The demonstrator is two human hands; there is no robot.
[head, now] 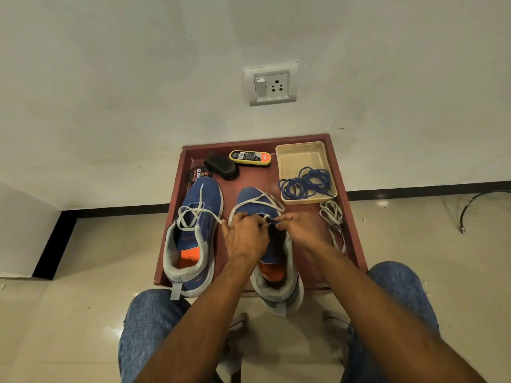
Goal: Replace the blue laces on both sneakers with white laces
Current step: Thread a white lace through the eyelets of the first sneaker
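Currently we have both hands on the right sneaker (272, 244), lacing white. Left hand (246, 239) fingers curl round the white lace (255, 201) near the eyelets; right hand (300, 230) fingers pinch a dark lace tip. Left sneaker (190, 236) just beside, white lace loose across it. Blue laces (305, 183) lie coiled in the plastic tray (301, 154); a spare white lace (333, 219) trails beside it. Risks, we judge: a skipped eyelet, uneven ends, or the lace snagging the neighbouring shoe. Heels overhang the table (343, 172) near edge, so a hard tug could drag a sneaker off. Room is tight; brush (221, 165) and polish tin (197, 174) crowd the far side.
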